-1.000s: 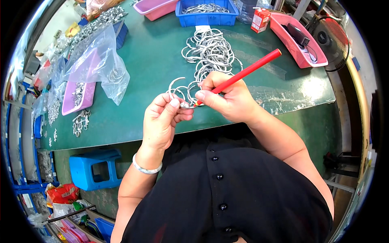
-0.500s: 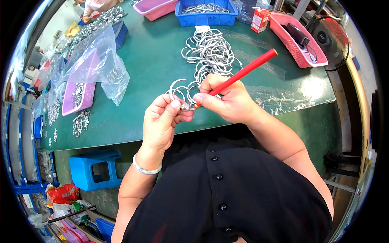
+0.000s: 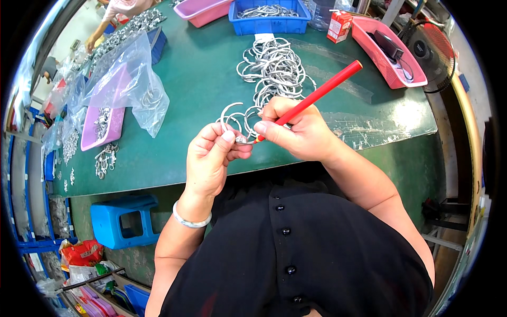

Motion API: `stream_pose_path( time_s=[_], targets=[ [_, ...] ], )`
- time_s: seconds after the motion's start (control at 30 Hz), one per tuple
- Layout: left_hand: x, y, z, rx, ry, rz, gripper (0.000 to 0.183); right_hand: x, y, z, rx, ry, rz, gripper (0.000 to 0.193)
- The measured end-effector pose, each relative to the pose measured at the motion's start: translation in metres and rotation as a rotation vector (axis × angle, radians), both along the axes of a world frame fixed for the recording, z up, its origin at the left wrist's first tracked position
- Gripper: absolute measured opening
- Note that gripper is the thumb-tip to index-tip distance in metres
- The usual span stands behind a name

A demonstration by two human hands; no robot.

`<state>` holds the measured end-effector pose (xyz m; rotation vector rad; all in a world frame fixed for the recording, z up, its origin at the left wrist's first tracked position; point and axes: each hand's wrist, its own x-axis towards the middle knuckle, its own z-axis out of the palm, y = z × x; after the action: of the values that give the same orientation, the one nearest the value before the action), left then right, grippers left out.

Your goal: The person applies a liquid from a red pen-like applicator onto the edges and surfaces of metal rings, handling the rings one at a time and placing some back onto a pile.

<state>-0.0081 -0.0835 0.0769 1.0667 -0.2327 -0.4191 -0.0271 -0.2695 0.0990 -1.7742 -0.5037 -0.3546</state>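
Observation:
My left hand (image 3: 210, 153) is closed near the table's front edge, with thumb and fingers pinching a silver open bangle (image 3: 226, 115), a curved metal ring with a gap. In my right hand (image 3: 298, 129) is a thick red pencil-shaped tool (image 3: 330, 87), gripped like a pen and slanting up to the right. Its tip meets the bangle's lower part by my left fingertips; the exact contact is too small to make out. Just beyond my hands lies a pile of similar silver bangles (image 3: 274, 66), some of them close to my fingers.
A blue tray (image 3: 270, 26) of metal pieces stands at the back. To the right are a pink basket (image 3: 391, 75), a red drink carton (image 3: 339, 26) and a fan (image 3: 430, 53). A pink tray (image 3: 117, 127) and plastic bag (image 3: 150, 100) lie left. A blue stool (image 3: 113, 238) stands below.
The red tool and my right fingers have shifted very slightly; my left hand and the bangle stay in place. At the far left, another person's arm has reached further out over the metal pieces.

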Motion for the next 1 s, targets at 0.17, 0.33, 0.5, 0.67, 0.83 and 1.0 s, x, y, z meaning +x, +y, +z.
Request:
stream_pose_path(
  time_s=[0.17,0.33,0.5,0.67,0.83,1.0],
  targets=[
    [-0.001,0.0,0.0,0.004,-0.015,-0.01,0.007,-0.002,-0.001,0.0,-0.04,0.027,0.032,0.015],
    [-0.001,0.0,-0.001,0.015,-0.022,-0.001,0.007,-0.003,0.001,0.0,-0.049,0.034,0.018,0.014],
    [-0.001,-0.001,-0.001,0.017,-0.023,-0.006,0.008,0.0,0.0,-0.004,0.005,0.027,-0.025,0.015],
    [0.0,0.001,-0.004,0.007,-0.024,0.014,0.009,0.001,-0.001,-0.004,0.33,0.082,-0.018,0.018],
    [-0.001,0.001,-0.005,0.001,-0.032,0.037,0.008,0.005,-0.01,-0.006,0.508,-0.002,-0.037,0.019],
    [-0.001,0.002,-0.005,-0.022,-0.025,0.016,0.011,0.004,-0.008,-0.016,0.351,0.205,-0.1,0.018]
  ],
)
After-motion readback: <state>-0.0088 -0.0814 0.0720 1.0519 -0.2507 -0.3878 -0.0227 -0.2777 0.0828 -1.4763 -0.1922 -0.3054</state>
